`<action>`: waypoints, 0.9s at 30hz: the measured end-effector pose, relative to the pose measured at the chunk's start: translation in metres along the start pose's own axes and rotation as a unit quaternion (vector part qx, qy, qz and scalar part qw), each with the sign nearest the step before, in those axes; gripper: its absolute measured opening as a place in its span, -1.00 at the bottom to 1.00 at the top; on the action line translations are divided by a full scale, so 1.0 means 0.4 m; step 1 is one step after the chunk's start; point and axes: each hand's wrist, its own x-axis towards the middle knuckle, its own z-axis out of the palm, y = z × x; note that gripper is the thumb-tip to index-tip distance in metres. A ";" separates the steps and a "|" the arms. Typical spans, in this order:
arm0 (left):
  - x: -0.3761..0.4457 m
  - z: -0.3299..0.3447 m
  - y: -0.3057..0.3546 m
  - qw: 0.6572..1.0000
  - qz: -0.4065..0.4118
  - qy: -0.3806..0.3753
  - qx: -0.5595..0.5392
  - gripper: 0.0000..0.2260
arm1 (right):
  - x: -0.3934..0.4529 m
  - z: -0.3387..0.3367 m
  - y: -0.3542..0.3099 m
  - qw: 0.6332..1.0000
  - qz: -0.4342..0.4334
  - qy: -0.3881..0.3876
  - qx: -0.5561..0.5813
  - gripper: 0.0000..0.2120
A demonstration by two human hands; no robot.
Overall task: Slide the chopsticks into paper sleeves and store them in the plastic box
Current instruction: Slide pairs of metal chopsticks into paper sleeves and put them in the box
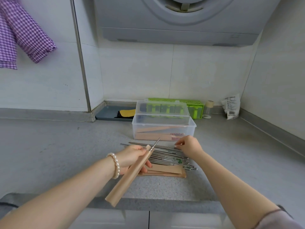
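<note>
The left hand [132, 156] has its grip closed round the upper end of a tan paper sleeve [130, 175], which slants from near the desk's front edge up toward the plastic box [163, 129]; one metal chopstick [156, 143] pokes out of the sleeve's mouth, its long axis running on along the sleeve's line toward the box. The right hand [189, 144] is at the box-side edge of the pile of loose chopsticks [171, 157], fingertips pinching what looks like the end of one — it is the nearer hand to the pile. Those chopsticks lie crosswise to the held sleeve, so the next one likely has to be swung round to meet the sleeve's mouth. Spare sleeves [166, 171] sit on the pile's side away from the box. The box stands open just beyond the pile with filled sleeves already inside — bare desk [57, 146] lies to either side of it.
</note>
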 end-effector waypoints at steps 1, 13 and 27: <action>0.004 -0.001 -0.004 1.000 -0.006 -0.006 -0.007 -0.83 | 0.006 0.005 0.000 1.000 0.001 -0.005 -0.008 -0.87; 0.016 -0.005 -0.022 0.997 -0.027 -0.077 0.000 -0.96 | 0.039 -0.020 0.028 0.998 -0.027 -0.063 -0.002 -0.90; 0.003 0.001 -0.011 0.994 0.002 -0.104 0.034 -0.92 | -0.076 -0.266 0.021 0.848 -0.060 -0.100 0.517 -0.81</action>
